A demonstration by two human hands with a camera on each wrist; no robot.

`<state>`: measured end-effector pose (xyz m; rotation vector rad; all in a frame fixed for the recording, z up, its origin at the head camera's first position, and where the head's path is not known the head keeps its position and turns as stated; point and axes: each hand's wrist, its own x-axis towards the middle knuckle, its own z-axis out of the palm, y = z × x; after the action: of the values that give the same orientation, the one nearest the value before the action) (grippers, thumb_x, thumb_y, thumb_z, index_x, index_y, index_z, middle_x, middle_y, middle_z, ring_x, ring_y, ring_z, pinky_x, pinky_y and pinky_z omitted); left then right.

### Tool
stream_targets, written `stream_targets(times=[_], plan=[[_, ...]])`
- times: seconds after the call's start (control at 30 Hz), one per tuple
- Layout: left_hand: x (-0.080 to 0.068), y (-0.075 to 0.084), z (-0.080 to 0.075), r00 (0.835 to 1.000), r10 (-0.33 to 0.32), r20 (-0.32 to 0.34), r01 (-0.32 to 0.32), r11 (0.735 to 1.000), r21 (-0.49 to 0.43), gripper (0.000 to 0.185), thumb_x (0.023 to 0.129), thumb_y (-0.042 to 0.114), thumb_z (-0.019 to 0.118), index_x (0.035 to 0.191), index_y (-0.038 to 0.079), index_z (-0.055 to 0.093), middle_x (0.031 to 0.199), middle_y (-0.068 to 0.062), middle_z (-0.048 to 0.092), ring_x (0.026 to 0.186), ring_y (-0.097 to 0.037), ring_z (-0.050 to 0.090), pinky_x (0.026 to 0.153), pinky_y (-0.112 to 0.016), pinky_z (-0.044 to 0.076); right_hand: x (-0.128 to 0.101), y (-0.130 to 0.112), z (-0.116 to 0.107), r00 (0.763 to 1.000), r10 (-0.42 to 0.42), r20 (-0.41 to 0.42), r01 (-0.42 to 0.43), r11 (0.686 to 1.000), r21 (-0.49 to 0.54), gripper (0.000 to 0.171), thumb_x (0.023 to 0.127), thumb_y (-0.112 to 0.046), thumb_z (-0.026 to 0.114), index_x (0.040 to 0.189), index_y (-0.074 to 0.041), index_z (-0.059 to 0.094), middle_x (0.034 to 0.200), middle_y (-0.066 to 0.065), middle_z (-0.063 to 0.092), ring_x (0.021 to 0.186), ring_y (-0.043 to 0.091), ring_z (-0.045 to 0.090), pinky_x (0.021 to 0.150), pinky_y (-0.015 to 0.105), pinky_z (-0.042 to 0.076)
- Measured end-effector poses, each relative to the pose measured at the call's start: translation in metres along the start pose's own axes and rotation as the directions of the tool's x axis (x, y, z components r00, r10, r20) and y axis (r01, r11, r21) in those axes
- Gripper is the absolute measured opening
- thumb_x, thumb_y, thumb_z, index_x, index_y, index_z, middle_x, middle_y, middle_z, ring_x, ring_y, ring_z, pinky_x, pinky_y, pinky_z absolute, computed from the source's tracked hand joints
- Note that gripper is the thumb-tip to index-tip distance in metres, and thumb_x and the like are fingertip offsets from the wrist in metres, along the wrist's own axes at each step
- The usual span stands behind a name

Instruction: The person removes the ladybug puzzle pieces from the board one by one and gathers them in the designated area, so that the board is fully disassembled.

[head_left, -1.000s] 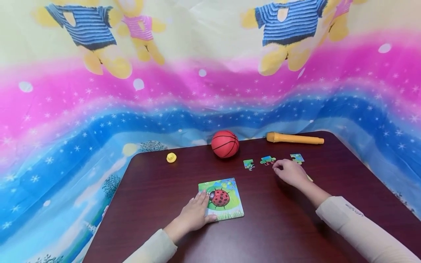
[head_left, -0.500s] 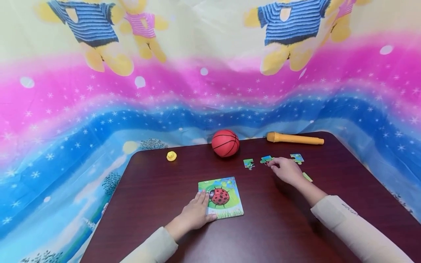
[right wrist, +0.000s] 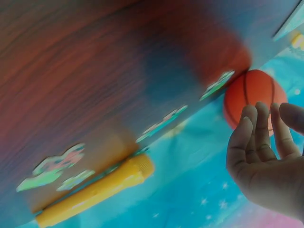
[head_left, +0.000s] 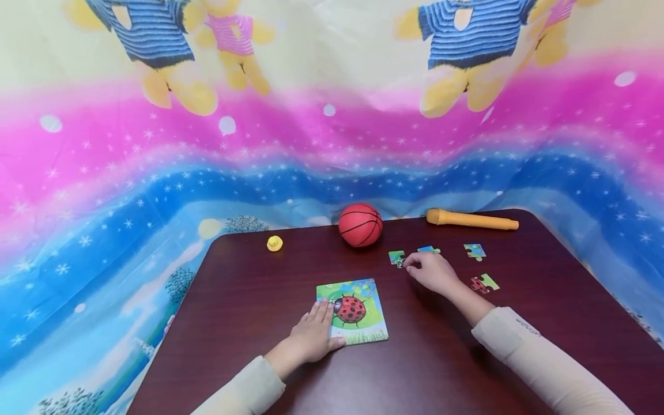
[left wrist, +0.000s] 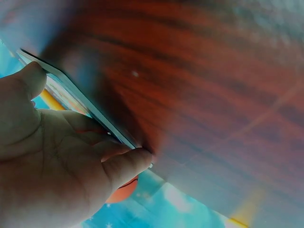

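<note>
My left hand (head_left: 311,336) rests with extended fingers on the left side of a square ladybug picture board (head_left: 370,324). In the left wrist view its thumb and fingers lie along the board's edge (left wrist: 90,105). Farther right, my right hand (head_left: 432,271) hovers with loosely bent fingers just beside a green puzzle piece (head_left: 396,256). Nothing shows between its fingers and thumb in the right wrist view. Partly behind that hand lies a blue-green puzzle piece (head_left: 428,249). Beyond it sit a blue corner piece (head_left: 474,250) and a red-and-green piece (head_left: 486,283).
A red toy basketball (head_left: 360,225) stands at the table's back edge. To its right lies a yellow toy microphone (head_left: 473,219), and a small yellow duck (head_left: 275,243) sits at the back left. A patterned cloth (head_left: 311,144) hangs behind the dark wooden table (head_left: 233,323).
My right hand has moved left past the second piece toward the leftmost one, uncovering the red-and-green piece. The left hand stays on the board. The head view has shifted slightly.
</note>
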<state>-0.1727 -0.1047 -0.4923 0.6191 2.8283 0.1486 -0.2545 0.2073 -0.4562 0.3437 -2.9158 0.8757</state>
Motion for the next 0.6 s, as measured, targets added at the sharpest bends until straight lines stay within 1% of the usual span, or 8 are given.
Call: stream_targets(times=[0.13,0.27,0.37,0.5,0.6], plan=[[0.0,0.0,0.0,1.0,-0.001,0.015,0.001,1.0,0.003,0.083,0.091,0.058,0.046,0.149,0.003,0.025,0.156,-0.014,0.016,0.143,-0.029,0.015,0.111,-0.046,0.026,0.002,-0.01,0.009,0.999,-0.002,0.041,0.002,1.0,0.002,0.014,0.088,-0.017,0.064,0.1,-0.012,0.071,0.096,0.003,0.068,0.084,0.019,0.058,0.075,0.04,0.049],[0.002,0.0,-0.001,1.0,-0.009,0.029,0.009,1.0,0.017,0.083,0.091,0.059,0.044,0.149,0.004,0.023,0.157,-0.013,0.014,0.144,-0.029,0.013,0.111,-0.045,0.025,0.003,-0.021,0.015,0.997,-0.014,0.077,0.013,1.0,0.009,0.015,0.085,-0.014,0.068,0.099,-0.012,0.071,0.089,-0.001,0.066,0.077,0.015,0.056,0.068,0.034,0.049],[0.003,0.0,-0.002,0.999,-0.015,0.032,0.014,1.0,0.021,0.083,0.092,0.059,0.044,0.15,0.004,0.022,0.157,-0.013,0.013,0.144,-0.028,0.013,0.112,-0.045,0.025,0.005,-0.027,0.02,0.995,-0.032,0.093,0.031,0.999,0.016,0.016,0.083,-0.011,0.07,0.099,-0.011,0.071,0.085,-0.002,0.064,0.075,0.014,0.055,0.066,0.033,0.048],[0.004,-0.001,-0.003,0.999,-0.014,0.035,0.013,1.0,0.02,0.082,0.092,0.059,0.043,0.15,0.004,0.022,0.157,-0.013,0.013,0.144,-0.028,0.013,0.112,-0.045,0.025,0.007,-0.034,0.03,0.993,-0.048,0.11,0.048,0.999,0.003,0.015,0.082,-0.01,0.071,0.098,-0.013,0.071,0.083,-0.004,0.063,0.075,0.013,0.054,0.067,0.032,0.048],[0.004,-0.002,-0.003,0.999,-0.014,0.04,0.013,1.0,0.024,0.083,0.092,0.06,0.043,0.15,0.004,0.022,0.157,-0.012,0.013,0.144,-0.028,0.013,0.112,-0.044,0.025,0.008,-0.043,0.039,0.989,-0.069,0.127,0.072,0.997,-0.022,0.016,0.082,-0.011,0.071,0.098,-0.014,0.072,0.082,-0.004,0.062,0.073,0.012,0.053,0.065,0.031,0.047]])
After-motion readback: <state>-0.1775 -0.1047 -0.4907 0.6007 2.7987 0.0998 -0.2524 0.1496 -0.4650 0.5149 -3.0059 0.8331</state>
